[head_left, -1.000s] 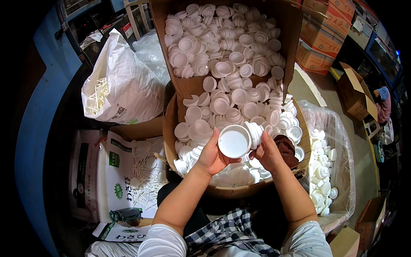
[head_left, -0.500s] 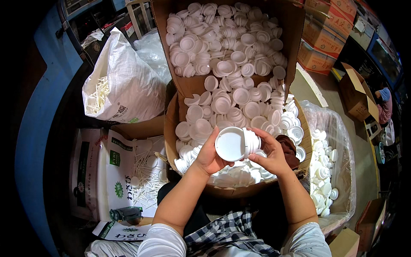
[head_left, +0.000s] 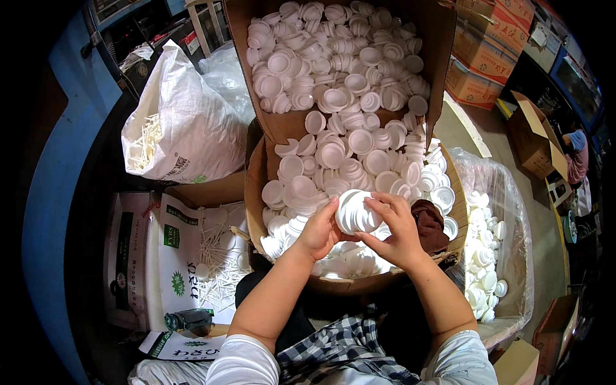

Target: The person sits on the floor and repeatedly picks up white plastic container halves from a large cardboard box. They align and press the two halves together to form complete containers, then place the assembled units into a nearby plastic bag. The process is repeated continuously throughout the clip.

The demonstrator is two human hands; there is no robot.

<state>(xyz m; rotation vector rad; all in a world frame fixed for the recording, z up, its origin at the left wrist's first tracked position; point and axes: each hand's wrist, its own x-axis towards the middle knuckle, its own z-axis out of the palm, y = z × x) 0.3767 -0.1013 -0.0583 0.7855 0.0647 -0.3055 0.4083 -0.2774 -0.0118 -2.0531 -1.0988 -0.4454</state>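
Above the near part of a cardboard box [head_left: 359, 286] I hold a round white plastic cap [head_left: 357, 213] with stepped rings, its ridged outer side turned up toward me. My left hand [head_left: 319, 233] is closed round its left edge. The fingers and thumb of my right hand [head_left: 399, 234] grip its right edge. Beneath and beyond my hands lies a heap of similar white caps [head_left: 351, 154], some with the hollow side up. A second, tipped carton [head_left: 441, 70] at the far side is also full of them. A dark brown cloth [head_left: 431, 226] lies beside my right hand.
On the left stand a white woven sack [head_left: 199, 128] of thin white sticks and a printed carton [head_left: 173, 256] with loose sticks. At the right, a clear plastic bag [head_left: 516, 256] holds more white pieces. Cartons [head_left: 478, 80] are stacked far right, where another person [head_left: 577, 154] is partly visible.
The cap has turned over between my hands: its hollow side faced me before, and now the ridged side does. My right hand has shifted slightly left and its fingers have moved round the edge.
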